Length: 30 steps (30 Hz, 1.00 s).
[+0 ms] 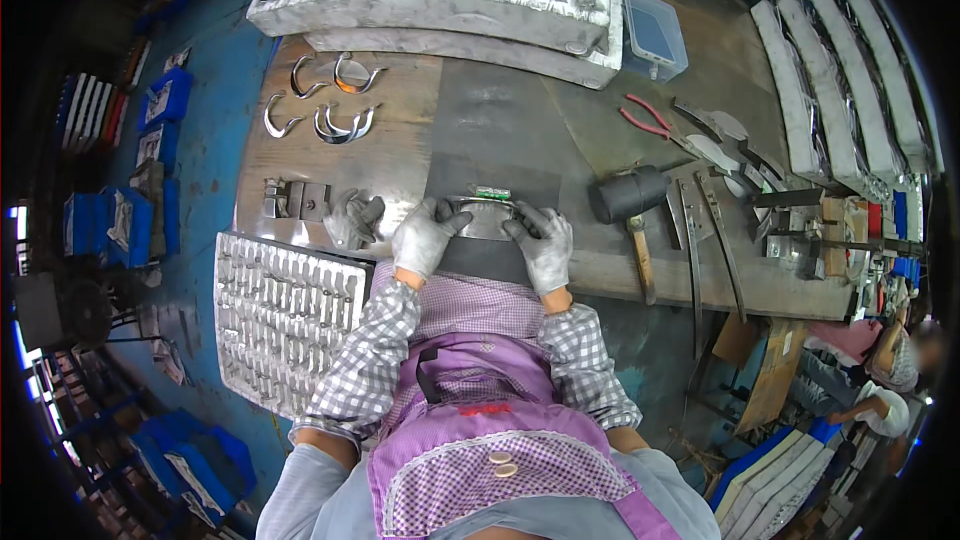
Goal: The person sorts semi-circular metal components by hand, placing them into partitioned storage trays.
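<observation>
My left hand [423, 237], in a grey-white glove, closes its fingers on the left end of a curved shiny metal piece [488, 220]. At the other end of that piece, my right hand [543, 244], gloved alike, grips with bent fingers. The piece lies on the dark middle part of the workbench, close to its front edge. Just beyond it sits a small green-and-silver strip [492, 193], too small to make out. Left of my left hand lies a crumpled grey glove [352, 219], and beside that a metal block fixture [297, 200].
Several curved chrome parts [343, 125] lie at the bench's back left. White foam trays [430, 15] of metal parts stand behind, near a clear plastic box [655, 35]. A black mallet [628, 195], red-handled pliers [645, 118] and long files [720, 240] lie right. Another foam tray [290, 315] is at left.
</observation>
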### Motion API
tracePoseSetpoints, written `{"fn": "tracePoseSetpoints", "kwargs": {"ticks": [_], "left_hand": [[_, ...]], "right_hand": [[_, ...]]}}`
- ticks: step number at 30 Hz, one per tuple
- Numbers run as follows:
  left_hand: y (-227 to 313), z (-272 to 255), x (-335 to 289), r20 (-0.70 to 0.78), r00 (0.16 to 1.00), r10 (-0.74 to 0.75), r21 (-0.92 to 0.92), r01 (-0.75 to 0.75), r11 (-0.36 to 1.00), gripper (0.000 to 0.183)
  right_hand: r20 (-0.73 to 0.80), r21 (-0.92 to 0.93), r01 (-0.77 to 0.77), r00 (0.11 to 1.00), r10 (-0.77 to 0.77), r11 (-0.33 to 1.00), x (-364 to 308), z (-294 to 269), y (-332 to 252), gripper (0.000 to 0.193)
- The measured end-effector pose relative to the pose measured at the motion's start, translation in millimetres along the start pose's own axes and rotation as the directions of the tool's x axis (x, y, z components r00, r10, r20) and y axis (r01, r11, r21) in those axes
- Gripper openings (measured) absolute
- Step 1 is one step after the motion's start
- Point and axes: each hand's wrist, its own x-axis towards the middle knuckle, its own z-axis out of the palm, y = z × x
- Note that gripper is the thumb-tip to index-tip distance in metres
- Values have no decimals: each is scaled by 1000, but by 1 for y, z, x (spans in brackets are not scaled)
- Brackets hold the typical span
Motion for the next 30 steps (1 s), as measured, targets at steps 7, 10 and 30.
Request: {"fn": "tracePoseSetpoints", "kwargs": {"ticks": [7, 10, 30], "left_hand": [[-26, 25, 16, -69, 767, 638, 244, -607, 756, 27], [-68, 38, 36, 125, 859, 496, 628, -456, 631, 23], [-83, 15, 62, 114, 892, 437, 368, -446, 816, 59]], "right_hand": [[-14, -367, 243, 964, -266, 898, 9, -28, -13, 37], [-2, -281, 186, 981, -195, 942, 6, -24, -6, 31], [-55, -158, 171, 982, -181, 973, 4, 5, 22, 37]]}}
